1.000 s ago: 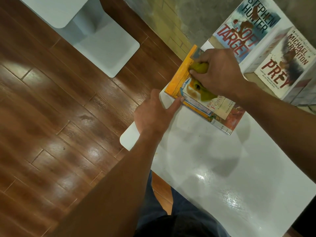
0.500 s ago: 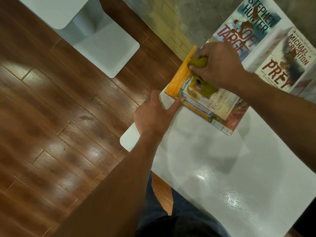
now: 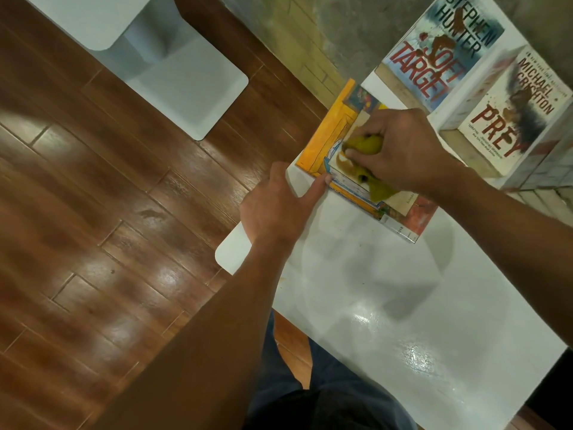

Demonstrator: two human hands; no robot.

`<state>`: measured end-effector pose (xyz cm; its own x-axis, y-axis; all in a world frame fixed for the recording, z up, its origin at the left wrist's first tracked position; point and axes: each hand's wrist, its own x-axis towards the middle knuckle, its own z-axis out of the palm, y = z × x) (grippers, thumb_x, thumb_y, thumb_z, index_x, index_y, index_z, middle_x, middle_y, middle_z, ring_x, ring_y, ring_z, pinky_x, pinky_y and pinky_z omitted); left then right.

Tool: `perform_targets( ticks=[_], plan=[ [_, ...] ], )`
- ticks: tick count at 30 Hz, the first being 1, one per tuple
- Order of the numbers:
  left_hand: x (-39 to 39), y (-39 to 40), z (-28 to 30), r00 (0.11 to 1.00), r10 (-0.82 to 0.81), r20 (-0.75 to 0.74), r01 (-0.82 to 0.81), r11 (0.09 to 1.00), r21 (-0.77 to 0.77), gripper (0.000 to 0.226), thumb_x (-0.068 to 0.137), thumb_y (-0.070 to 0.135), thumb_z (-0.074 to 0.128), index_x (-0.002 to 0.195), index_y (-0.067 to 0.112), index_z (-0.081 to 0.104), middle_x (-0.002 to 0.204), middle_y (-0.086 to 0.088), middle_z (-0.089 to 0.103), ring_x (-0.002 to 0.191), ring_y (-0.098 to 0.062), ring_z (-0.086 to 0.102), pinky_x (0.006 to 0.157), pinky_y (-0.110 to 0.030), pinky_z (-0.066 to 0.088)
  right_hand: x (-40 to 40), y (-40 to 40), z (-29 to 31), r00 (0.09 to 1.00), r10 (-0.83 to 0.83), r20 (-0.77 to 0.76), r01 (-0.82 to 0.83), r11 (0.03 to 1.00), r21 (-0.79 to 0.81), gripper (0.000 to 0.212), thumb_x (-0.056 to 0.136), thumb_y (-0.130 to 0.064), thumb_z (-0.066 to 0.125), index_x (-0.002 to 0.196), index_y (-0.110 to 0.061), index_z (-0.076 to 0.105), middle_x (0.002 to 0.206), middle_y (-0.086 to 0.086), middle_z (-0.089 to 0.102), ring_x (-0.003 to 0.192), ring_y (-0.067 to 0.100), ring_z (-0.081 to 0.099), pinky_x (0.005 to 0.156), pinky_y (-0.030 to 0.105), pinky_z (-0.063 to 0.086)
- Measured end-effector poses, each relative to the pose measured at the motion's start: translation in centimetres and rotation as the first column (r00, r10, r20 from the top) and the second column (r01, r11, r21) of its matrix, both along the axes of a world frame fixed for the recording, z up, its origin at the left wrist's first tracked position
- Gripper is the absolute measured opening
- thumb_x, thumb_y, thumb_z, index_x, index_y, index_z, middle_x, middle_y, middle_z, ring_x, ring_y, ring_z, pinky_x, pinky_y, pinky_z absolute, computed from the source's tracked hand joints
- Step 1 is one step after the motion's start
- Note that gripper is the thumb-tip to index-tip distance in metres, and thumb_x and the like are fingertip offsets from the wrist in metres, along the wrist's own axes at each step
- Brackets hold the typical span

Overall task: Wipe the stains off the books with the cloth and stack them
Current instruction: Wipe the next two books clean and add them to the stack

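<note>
A small stack of books (image 3: 333, 141) lies at the far left corner of the white table (image 3: 387, 305), an orange-covered one at the bottom and a pale one with a brown stain on top. My right hand (image 3: 403, 150) grips a yellow-green cloth (image 3: 366, 145) and presses it on the top cover. My left hand (image 3: 279, 203) rests on the table edge, its fingertip touching the near corner of the stack. Two more stained books, "Soft Target" (image 3: 440, 48) and "Prey" (image 3: 508, 110), lie at the back right.
A wooden floor (image 3: 108, 228) lies left of the table, with a white table base (image 3: 173, 76) on it. A grey wall (image 3: 356, 32) runs behind. My dark trousers (image 3: 310, 383) show below the table's near edge.
My right hand with the cloth has slid back toward me and left across the top cover. The left hand has stayed in place.
</note>
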<state>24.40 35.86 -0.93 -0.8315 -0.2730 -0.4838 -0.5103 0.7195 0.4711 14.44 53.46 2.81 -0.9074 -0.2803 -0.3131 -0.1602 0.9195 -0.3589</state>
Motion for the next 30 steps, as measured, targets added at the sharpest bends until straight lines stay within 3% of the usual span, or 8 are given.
perform_targets(
  ticks=[3,7,10,14,18,21,25,30],
  plan=[
    [-0.1,0.0,0.1,1.0,0.007,0.011,-0.007,1.0,0.007,0.073,0.08,0.086,0.044,0.129,0.033,0.053,0.112,0.013,0.068,0.092,-0.01,0.062,0.074,-0.028,0.039,-0.4,0.3,-0.2,0.987,-0.15,-0.06,0.15,0.989,-0.011,0.037,0.085,-0.047,0.074,0.109,-0.018,0.074,0.11,0.004,0.07,0.099,0.022,0.064,0.092,0.037,0.051],
    [-0.1,0.0,0.2,1.0,0.007,0.012,-0.007,1.0,0.001,0.072,0.08,0.086,0.045,0.129,0.033,0.052,0.112,0.013,0.068,0.085,-0.003,0.051,0.073,-0.026,0.037,1.3,-0.6,0.1,0.997,0.074,-0.005,-0.075,0.995,-0.071,0.027,0.082,-0.043,0.072,0.096,-0.021,0.077,0.095,-0.001,0.07,0.086,0.021,0.063,0.081,0.044,0.055],
    [-0.1,0.1,0.1,1.0,0.007,0.009,-0.008,1.0,0.006,0.073,0.08,0.086,0.045,0.129,0.033,0.052,0.114,0.013,0.068,0.094,-0.01,0.062,0.075,-0.028,0.037,0.5,-0.7,0.1,0.998,-0.069,-0.004,0.069,0.995,-0.079,0.028,0.082,-0.042,0.076,0.099,-0.02,0.078,0.102,0.001,0.072,0.09,0.021,0.064,0.085,0.043,0.055],
    [-0.1,0.0,0.2,1.0,-0.013,-0.009,0.013,0.999,-0.045,0.072,0.08,0.086,0.044,0.127,0.032,0.053,0.106,0.011,0.068,0.089,-0.011,0.062,0.069,-0.028,0.037,1.1,-1.6,0.0,0.995,0.1,0.025,-0.096,0.988,-0.12,0.023,0.08,-0.038,0.075,0.096,-0.022,0.079,0.097,-0.001,0.073,0.089,0.022,0.065,0.083,0.043,0.054],
    [-0.1,0.0,0.2,1.0,-0.002,0.005,0.002,1.0,-0.023,0.073,0.08,0.086,0.044,0.13,0.032,0.053,0.112,0.012,0.068,0.096,-0.013,0.064,0.071,-0.027,0.037,1.2,-1.2,-0.2,0.999,-0.036,-0.02,0.033,0.991,-0.127,0.02,0.082,-0.036,0.075,0.095,-0.022,0.078,0.096,-0.001,0.071,0.085,0.018,0.063,0.08,0.038,0.054],
    [0.0,0.1,0.2,1.0,-0.009,-0.01,0.009,0.999,-0.038,0.073,0.08,0.087,0.044,0.127,0.032,0.054,0.106,0.011,0.069,0.087,-0.01,0.061,0.069,-0.028,0.037,2.4,-0.8,-0.2,0.994,0.1,0.038,-0.095,0.988,-0.123,0.02,0.079,-0.039,0.073,0.09,-0.023,0.078,0.089,-0.001,0.069,0.079,0.02,0.062,0.075,0.044,0.056],
    [-0.1,0.0,0.2,1.0,-0.002,-0.002,0.002,1.0,-0.021,0.073,0.08,0.087,0.044,0.126,0.032,0.054,0.107,0.012,0.069,0.088,-0.009,0.061,0.07,-0.028,0.036,2.0,0.5,-0.1,0.997,-0.075,-0.016,0.073,0.993,-0.097,0.027,0.083,-0.039,0.077,0.1,-0.018,0.077,0.101,0.003,0.069,0.091,0.023,0.063,0.084,0.037,0.052],
    [-0.1,0.0,0.1,1.0,0.004,-0.006,-0.004,1.0,-0.013,0.072,0.08,0.087,0.045,0.129,0.034,0.053,0.111,0.012,0.069,0.097,-0.013,0.066,0.072,-0.027,0.037,2.6,1.0,0.2,1.0,-0.017,-0.001,0.016,0.996,-0.088,0.028,0.082,-0.038,0.079,0.101,-0.018,0.078,0.102,0.002,0.071,0.091,0.021,0.064,0.084,0.04,0.054]
  ],
)
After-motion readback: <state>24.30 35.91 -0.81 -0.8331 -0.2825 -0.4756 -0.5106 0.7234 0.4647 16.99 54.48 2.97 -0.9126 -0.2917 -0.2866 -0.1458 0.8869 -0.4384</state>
